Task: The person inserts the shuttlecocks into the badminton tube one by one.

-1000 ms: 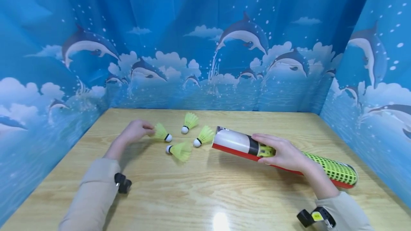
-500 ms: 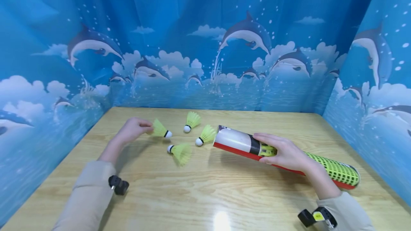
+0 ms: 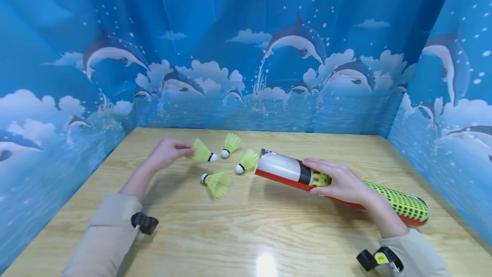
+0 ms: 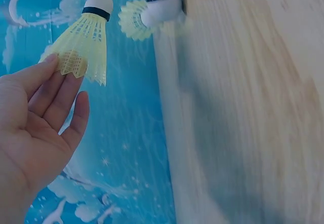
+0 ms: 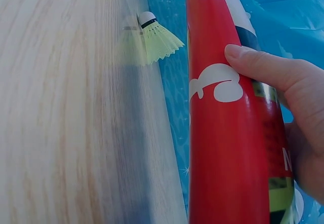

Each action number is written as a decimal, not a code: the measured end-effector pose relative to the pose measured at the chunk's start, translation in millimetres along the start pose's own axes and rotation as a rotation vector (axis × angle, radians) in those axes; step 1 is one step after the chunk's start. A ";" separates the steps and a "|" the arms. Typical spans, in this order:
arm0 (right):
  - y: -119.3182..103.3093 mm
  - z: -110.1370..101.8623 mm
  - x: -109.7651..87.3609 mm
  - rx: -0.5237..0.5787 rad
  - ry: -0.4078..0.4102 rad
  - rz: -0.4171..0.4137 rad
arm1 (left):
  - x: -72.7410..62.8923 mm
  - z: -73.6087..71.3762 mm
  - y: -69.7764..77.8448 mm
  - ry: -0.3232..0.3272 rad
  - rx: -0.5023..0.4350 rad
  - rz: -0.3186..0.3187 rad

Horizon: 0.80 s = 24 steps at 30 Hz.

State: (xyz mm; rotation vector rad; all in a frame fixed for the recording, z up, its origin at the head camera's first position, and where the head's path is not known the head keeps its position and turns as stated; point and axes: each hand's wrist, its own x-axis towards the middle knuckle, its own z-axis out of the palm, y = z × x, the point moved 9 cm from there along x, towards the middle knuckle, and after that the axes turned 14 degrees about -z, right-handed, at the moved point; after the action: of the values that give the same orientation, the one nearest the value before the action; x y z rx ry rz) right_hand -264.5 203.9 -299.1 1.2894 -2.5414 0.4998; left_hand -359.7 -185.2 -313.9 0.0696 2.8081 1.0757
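Since half a second ago, the left hand (image 3: 167,153) and the shuttlecock in its fingertips (image 3: 200,151) have shifted a little to the right, closer to the three loose shuttlecocks. The right hand (image 3: 340,181), the tube (image 3: 280,166) and those three lie much as they did. The left hand pinches the held shuttlecock by its feathered skirt between thumb and fingers, cork pointing right; in the left wrist view it appears raised off the tabletop (image 3: 215,234). The right hand is curled over the tube, thumb on the red side, and keeps it tilted with its left end up off the wood. Of the loose ones, the far shuttlecock (image 3: 232,141) lies behind, the right-hand shuttlecock (image 3: 250,158) near the tube's raised end, and the near shuttlecock (image 3: 218,183) in front. The step in hand looks to be carrying one shuttlecock towards the steadied tube; the next move would seem to call for lining the cork up with that end, passing over the loose ones without knocking them, on a light pinch that spares the skirt. Whether that end is uncapped I cannot tell.
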 end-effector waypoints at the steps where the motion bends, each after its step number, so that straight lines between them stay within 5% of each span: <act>1: -0.2 -0.2 0.1 0.000 0.001 -0.001 | -0.6 1.0 3.6 0.001 -0.004 0.007; 17: -0.2 -1.5 -0.3 -0.007 0.009 -0.003 | -13.5 35.4 67.1 -0.071 -0.060 0.167; 24: -0.2 -1.8 -0.9 -0.001 -0.002 0.006 | -16.7 44.9 82.7 -0.083 -0.061 0.238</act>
State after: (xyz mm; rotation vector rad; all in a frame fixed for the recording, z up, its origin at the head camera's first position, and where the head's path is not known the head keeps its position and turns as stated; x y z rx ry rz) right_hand -263.7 205.2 -297.7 1.2827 -2.5471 0.4992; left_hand -337.2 -95.4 -289.9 0.4421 2.7407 1.1762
